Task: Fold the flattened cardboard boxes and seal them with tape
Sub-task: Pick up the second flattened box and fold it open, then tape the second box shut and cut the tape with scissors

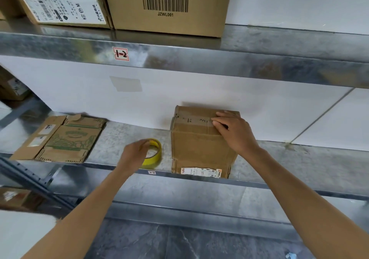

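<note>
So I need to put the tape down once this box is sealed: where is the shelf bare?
Widest bare stretch: the shelf right of the folded box. A narrower strip lies between the flattened box and the tape roll, running back to the wall. Tight: the gap between the roll, gripped by the left hand, and the folded box.

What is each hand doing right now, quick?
Left hand: closed, gripping the yellow tape roll.
Right hand: open, fingers pressing on top of the folded box.
</note>
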